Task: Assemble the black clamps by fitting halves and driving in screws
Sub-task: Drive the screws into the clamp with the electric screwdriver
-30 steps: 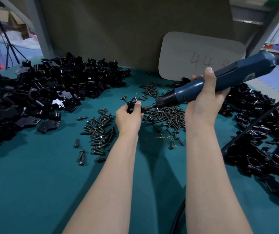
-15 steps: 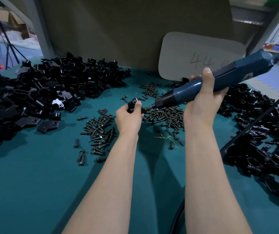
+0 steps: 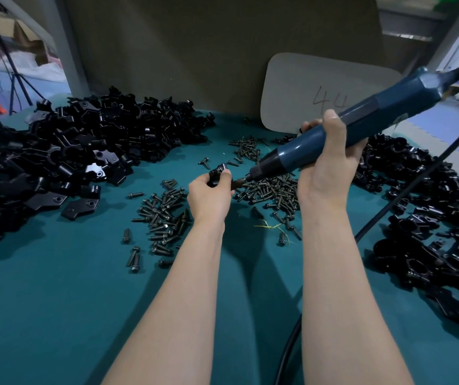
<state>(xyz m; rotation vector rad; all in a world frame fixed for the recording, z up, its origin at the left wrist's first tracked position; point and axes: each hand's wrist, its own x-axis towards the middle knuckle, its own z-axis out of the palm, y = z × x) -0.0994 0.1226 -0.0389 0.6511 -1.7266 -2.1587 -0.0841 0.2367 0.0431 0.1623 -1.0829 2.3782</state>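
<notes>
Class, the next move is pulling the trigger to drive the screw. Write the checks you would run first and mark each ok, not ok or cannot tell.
1. Left hand grips the clamp firmly: ok.
2. Right hand wraps round the electric screwdriver: ok.
3. Bit points into the clamp: ok.
4. Screw seated straight in its hole: cannot tell, hidden by the thumb.
5. Clamp halves aligned: cannot tell.
6. Cable lies away from the clamp: ok.
</notes>
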